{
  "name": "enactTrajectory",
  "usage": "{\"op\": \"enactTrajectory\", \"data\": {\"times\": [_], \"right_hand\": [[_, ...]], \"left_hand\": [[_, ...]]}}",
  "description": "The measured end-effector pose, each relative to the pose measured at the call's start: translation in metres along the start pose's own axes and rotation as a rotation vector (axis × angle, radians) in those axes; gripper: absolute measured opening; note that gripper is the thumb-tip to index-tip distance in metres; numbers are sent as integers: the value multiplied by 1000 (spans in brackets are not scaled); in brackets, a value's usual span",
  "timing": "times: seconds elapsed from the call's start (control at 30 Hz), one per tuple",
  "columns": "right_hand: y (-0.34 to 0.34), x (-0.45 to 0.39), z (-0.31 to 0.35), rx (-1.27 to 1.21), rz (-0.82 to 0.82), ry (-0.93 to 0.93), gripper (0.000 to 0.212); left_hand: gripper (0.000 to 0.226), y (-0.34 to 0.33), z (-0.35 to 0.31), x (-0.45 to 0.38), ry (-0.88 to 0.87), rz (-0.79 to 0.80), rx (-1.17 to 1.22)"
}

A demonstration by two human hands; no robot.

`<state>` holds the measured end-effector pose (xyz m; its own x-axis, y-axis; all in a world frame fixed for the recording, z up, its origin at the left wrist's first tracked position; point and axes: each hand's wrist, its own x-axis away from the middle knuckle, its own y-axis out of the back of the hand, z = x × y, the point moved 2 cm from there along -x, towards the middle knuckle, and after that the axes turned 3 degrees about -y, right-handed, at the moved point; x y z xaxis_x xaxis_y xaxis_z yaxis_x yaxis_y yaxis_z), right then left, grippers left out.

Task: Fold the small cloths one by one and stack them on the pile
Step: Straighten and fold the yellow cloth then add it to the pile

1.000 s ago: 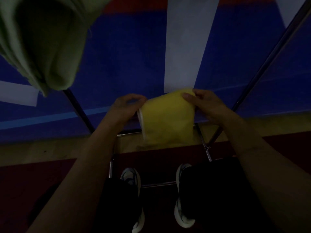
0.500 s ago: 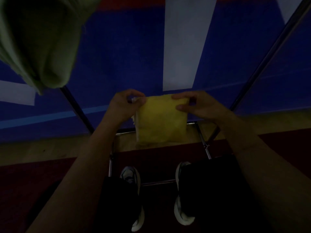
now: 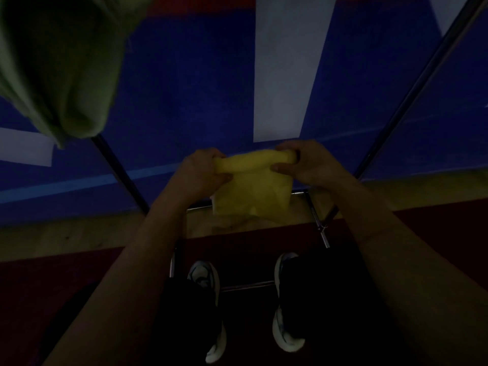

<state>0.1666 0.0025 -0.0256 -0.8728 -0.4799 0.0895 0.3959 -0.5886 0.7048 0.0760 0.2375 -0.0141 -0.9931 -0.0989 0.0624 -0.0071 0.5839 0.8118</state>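
A small yellow cloth [image 3: 252,192] hangs in the air in front of me, its top edge rolled over into a fold. My left hand [image 3: 202,170] grips the left end of that top fold. At the right end, my right hand [image 3: 307,163] pinches the fold between thumb and fingers. A pale green cloth [image 3: 60,67] hangs at the upper left, close to the camera. No pile of folded cloths is in view.
The scene is dim. A blue wall with white panels [image 3: 287,67] stands ahead, crossed by dark metal poles [image 3: 422,83]. Below are a metal frame [image 3: 245,286], a wooden strip of floor [image 3: 79,236] and my shoes [image 3: 206,278].
Both hands have turned the cloth's top edge over toward me, so it now forms a rolled fold. The hanging part has become shorter.
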Motion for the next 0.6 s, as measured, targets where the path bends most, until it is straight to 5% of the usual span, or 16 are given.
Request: {"op": "enactTrajectory", "data": {"times": [0.27, 0.43, 0.6], "right_hand": [[1, 1, 7, 0, -70, 85, 29], [-1, 7, 15, -244, 28, 158, 24], [-9, 17, 38, -274, 57, 240, 24]], "left_hand": [[15, 6, 3, 1, -6, -61, -10], [43, 7, 17, -1, 79, 79, -208], [61, 13, 12, 7, 29, 151, -91]]}}
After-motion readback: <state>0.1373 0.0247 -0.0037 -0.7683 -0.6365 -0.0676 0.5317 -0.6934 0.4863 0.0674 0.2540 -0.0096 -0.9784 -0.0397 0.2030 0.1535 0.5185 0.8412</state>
